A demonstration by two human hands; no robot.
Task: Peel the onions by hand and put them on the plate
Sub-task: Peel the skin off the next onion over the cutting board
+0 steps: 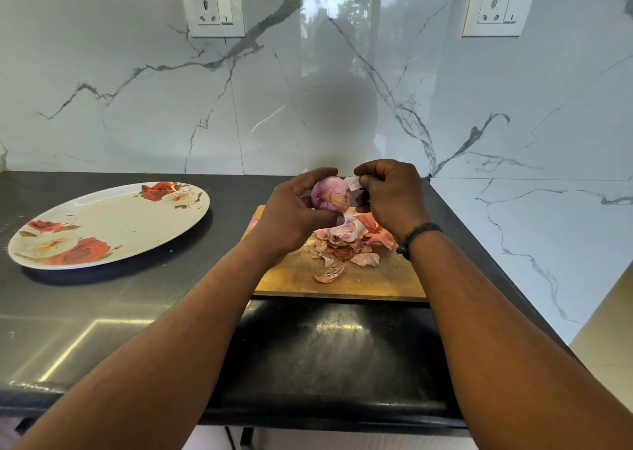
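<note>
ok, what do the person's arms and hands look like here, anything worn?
Both forearms are bare, with no sleeves in view and no gloves. The left hand shows no rings or bands. The right hand has a dark braided wristband round the wrist. No watch or other markings can be seen.

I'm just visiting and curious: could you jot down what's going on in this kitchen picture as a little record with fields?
activity: peeling an onion by hand
left hand: grips the onion, held above the board
right hand: pinches a strip of skin still attached to the onion
board: wooden, under the hands, with a pile of peels
plate: flowered, to the left on the dark counter, no onions on it
wall: marble, with two sockets
</note>
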